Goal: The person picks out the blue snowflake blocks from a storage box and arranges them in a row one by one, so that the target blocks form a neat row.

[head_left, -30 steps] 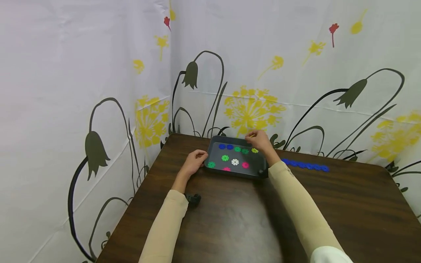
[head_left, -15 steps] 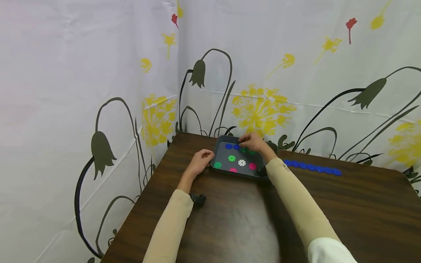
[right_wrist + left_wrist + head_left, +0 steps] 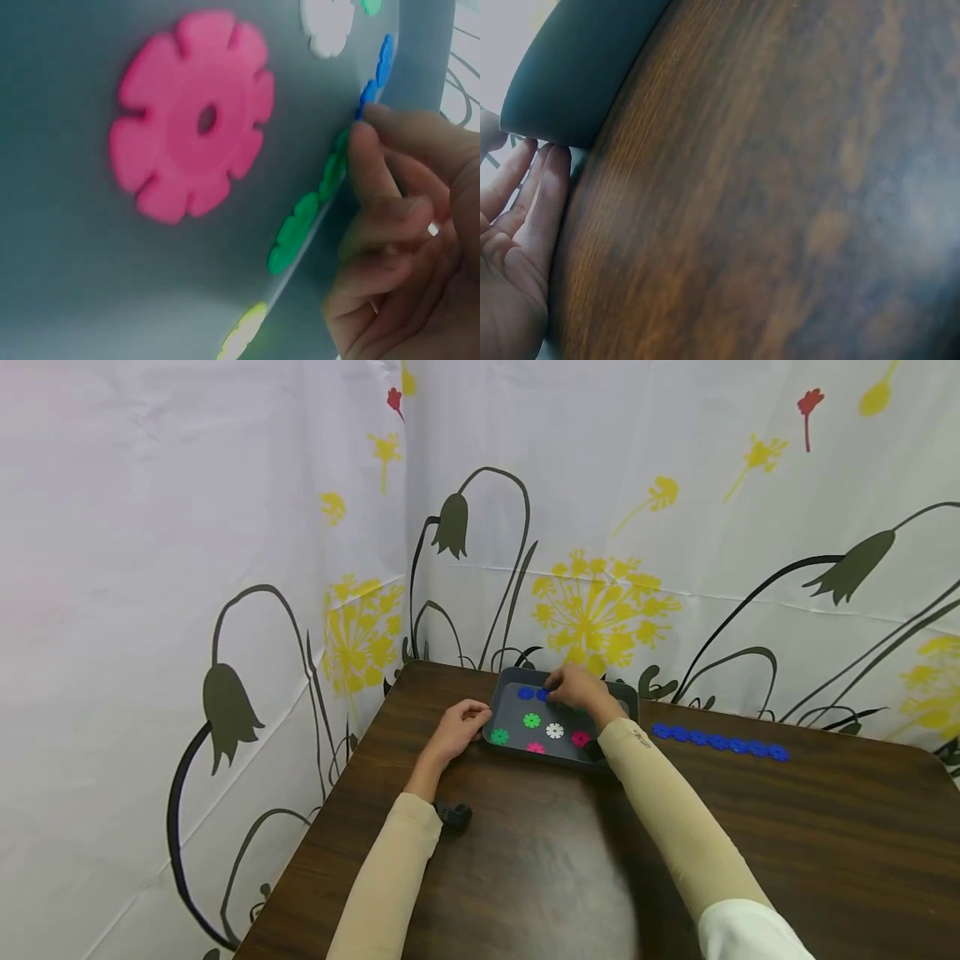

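My left hand (image 3: 459,728) is at the left wall of a dark grey tray (image 3: 577,67); its fingertips (image 3: 553,159) touch the outer wall, with the thumb up by the rim, gripping the side. Inside the tray, my right hand (image 3: 577,687) pinches a blue notched disc (image 3: 367,97) between thumb and index finger, near the back wall. Another blue disc (image 3: 527,693) lies just left of it. Two green discs (image 3: 294,232) and a yellow disc (image 3: 244,330) follow along the same wall, largely hidden by the right hand in the head view.
Nearer the tray's front lie a light green disc (image 3: 532,720), a white disc (image 3: 554,731), a green disc (image 3: 499,737) and pink discs (image 3: 581,738). Several blue discs (image 3: 718,742) form a row on the brown table (image 3: 540,860), right of the tray. A patterned curtain (image 3: 600,485) hangs behind.
My right hand has moved left along the tray's back, from near the yellow disc to the blue discs. The left hand stays at the tray's side. The head view has shifted slightly.
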`<action>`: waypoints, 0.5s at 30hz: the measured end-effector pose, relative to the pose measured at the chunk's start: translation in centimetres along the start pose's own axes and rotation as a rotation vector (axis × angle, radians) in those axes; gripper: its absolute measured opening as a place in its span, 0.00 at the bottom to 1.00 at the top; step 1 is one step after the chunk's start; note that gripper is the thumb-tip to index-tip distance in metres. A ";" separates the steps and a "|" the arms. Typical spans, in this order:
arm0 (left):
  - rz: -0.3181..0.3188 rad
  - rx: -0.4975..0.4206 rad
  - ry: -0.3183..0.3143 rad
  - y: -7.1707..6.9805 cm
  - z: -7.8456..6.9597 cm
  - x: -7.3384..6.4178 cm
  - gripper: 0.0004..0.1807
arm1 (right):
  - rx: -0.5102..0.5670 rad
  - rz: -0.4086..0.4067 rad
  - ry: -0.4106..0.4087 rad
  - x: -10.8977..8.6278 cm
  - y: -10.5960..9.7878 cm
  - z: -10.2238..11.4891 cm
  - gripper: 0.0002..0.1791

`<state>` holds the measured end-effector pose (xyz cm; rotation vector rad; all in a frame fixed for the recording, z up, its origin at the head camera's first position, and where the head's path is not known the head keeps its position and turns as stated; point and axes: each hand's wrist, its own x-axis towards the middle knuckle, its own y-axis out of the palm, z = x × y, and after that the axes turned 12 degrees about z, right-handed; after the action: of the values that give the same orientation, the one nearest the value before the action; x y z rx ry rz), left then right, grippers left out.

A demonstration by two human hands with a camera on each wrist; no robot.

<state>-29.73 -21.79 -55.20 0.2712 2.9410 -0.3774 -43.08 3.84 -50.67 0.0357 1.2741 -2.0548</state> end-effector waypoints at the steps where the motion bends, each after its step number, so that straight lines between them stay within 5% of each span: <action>1: -0.002 0.000 0.001 0.0 -0.1 0.0 0.17 | 0.002 -0.009 0.011 0.0 0.0 0.1 0.19; 7: -0.002 0.007 0.005 -0.1 -0.4 0.0 0.17 | 0.010 -0.053 0.051 0.1 0.1 0.7 0.16; 15: -0.008 0.013 -0.002 0.0 0.0 0.0 0.17 | 0.031 0.024 -0.014 0.5 0.4 0.9 0.14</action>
<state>-29.71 -21.82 -55.19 0.2614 2.9395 -0.3983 -42.93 2.76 -50.72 0.0502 1.2278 -2.0511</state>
